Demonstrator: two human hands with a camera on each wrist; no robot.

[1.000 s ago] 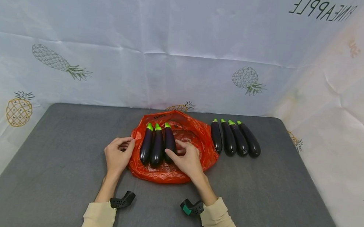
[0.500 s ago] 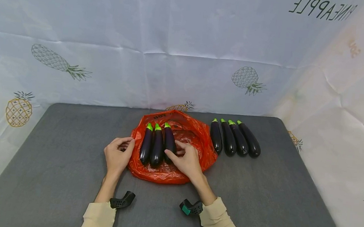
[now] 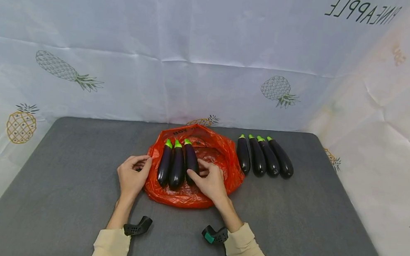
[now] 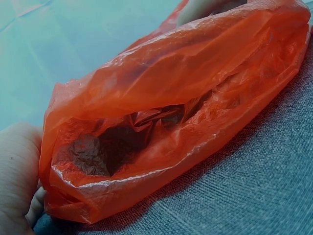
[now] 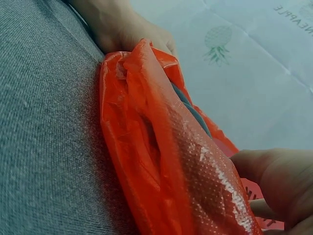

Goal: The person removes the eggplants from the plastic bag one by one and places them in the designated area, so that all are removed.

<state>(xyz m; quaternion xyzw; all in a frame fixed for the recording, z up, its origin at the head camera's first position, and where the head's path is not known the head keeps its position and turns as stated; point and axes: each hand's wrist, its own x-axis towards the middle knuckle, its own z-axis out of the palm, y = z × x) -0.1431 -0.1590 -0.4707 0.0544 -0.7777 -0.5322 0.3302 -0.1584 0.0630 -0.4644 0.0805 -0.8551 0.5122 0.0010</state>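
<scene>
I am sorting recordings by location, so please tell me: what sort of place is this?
Likely an indoor filming setup, though the room beyond is hidden: a grey table, pineapple-print sheeting hanging behind it, and black wrist cameras.

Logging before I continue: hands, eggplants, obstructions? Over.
Left hand holds red bag edge. Right hand holds rightmost eggplant of three inside. Four more eggplants beside bag. No obstruction visible.

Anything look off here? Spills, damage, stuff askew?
No spill or damage visible; three eggplants sit in the red bag, four eggplants beside it. Only oddity: PINEAPPLE lettering on the backdrop reads mirrored, so it may hang back to front.
</scene>
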